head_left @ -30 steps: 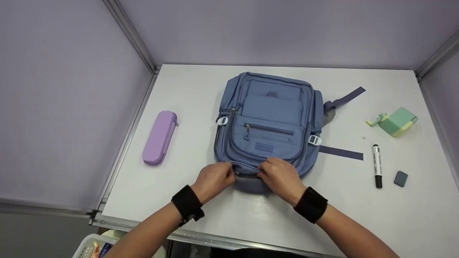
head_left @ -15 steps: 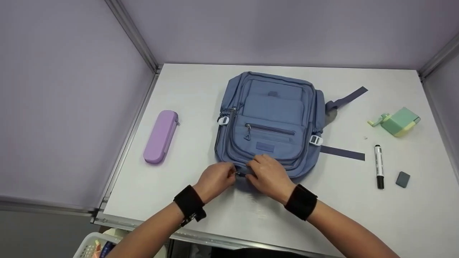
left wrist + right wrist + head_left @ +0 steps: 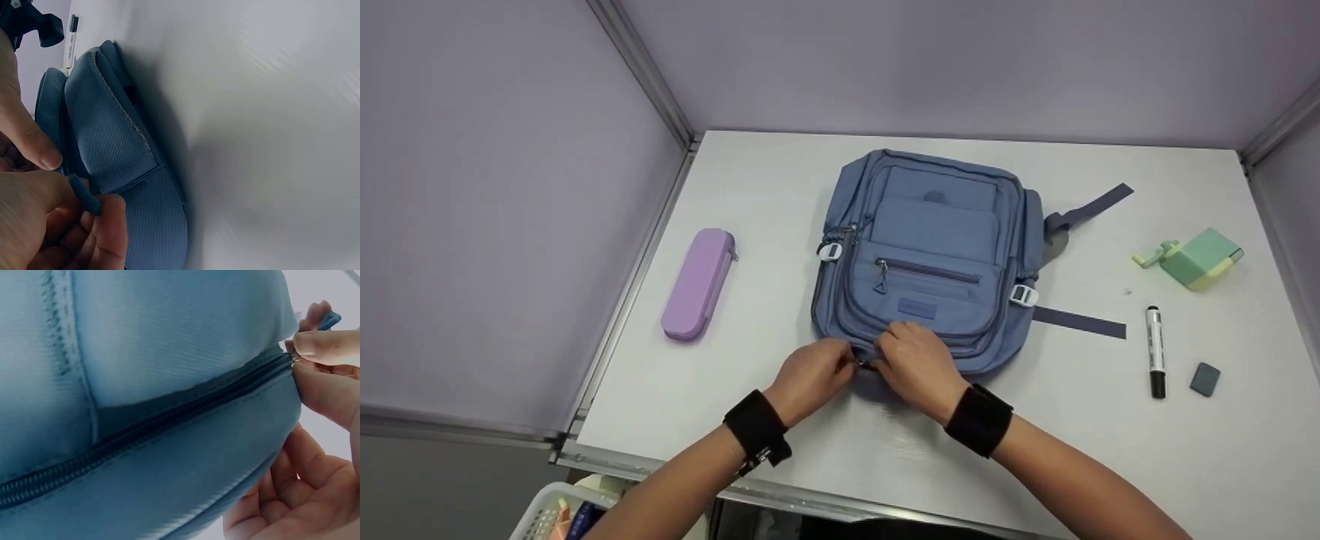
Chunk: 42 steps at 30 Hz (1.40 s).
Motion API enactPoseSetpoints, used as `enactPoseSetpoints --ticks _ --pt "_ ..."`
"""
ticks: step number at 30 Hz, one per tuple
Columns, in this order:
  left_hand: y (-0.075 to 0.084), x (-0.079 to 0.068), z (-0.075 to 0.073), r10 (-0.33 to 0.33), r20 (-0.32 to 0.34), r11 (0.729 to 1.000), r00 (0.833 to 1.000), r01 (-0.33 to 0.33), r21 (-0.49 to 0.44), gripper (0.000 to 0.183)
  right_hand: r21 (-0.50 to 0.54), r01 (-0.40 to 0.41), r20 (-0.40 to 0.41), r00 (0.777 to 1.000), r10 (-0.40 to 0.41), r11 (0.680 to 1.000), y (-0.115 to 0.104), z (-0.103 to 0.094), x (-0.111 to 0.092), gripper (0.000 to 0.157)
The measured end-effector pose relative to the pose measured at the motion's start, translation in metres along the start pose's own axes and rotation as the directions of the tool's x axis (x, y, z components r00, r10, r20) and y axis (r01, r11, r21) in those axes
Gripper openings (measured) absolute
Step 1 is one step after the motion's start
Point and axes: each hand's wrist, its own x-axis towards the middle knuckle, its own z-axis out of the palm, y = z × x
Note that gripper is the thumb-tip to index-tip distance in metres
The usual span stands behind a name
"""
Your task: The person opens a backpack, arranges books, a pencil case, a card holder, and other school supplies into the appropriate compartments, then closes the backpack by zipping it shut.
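Note:
A blue backpack (image 3: pixel 930 240) lies front side up on the white table, its bottom end towards me. At its lower left edge my left hand (image 3: pixel 812 375) pinches the blue zipper pull (image 3: pixel 84 195) between thumb and finger. Right beside it, my right hand (image 3: pixel 919 367) grips the bag's fabric close to the slider. In the right wrist view the zipper (image 3: pixel 140 430) runs along the bag with its teeth together, up to the fingertips. The slider itself is mostly covered by fingers.
A purple pencil case (image 3: pixel 699 285) lies at the left. To the right are a green pencil sharpener (image 3: pixel 1200 259) with a crank, a marker (image 3: pixel 1156 352) and a dark eraser (image 3: pixel 1205 379). Straps (image 3: pixel 1080 322) stretch out rightwards. A white basket (image 3: pixel 544 506) stands below the front edge.
My right hand has moved left, close to my left hand. The gap at the bag's bottom edge, seen a second ago, is now drawn together. My left hand has hardly moved.

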Motion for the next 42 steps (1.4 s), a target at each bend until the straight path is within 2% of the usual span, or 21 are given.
enactPoseSetpoints --ticks 10,25,36,42 --pt "-0.007 -0.002 -0.010 -0.071 -0.025 0.997 0.997 0.070 -0.009 0.012 0.016 0.010 -0.055 0.998 -0.009 1.000 0.003 0.000 0.000 0.014" --pt "-0.038 0.000 -0.029 -0.171 -0.073 0.985 0.983 0.171 -0.002 0.015 0.045 -0.018 -0.009 1.000 0.019 0.999 0.003 -0.004 -0.002 0.013" --pt "-0.050 0.003 -0.031 -0.133 -0.108 0.991 0.985 0.136 0.020 0.008 0.052 0.003 0.001 1.000 -0.003 0.999 0.002 -0.007 -0.002 0.016" --pt "-0.050 0.002 -0.030 -0.113 -0.120 0.993 0.986 0.115 0.017 0.006 0.021 0.019 0.010 1.000 -0.019 1.000 -0.007 -0.011 0.014 0.029"
